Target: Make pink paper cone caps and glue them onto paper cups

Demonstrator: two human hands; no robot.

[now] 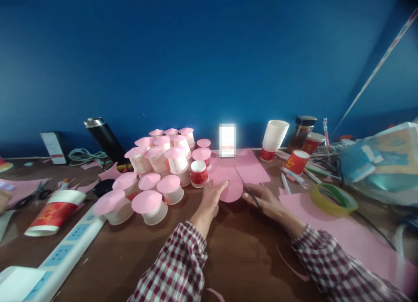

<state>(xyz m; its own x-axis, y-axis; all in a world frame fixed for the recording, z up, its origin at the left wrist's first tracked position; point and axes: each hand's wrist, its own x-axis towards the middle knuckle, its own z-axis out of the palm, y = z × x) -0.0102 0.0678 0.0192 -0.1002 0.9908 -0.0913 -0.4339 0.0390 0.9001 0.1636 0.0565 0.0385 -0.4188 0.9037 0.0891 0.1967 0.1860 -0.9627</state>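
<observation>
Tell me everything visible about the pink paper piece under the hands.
The pink paper piece lies flat on the brown table, thin and matte, with a rounded near edge and a straight-edged part running back toward the wall. The left hand presses its left edge; the right hand, holding dark scissors, meets its right edge.
</observation>
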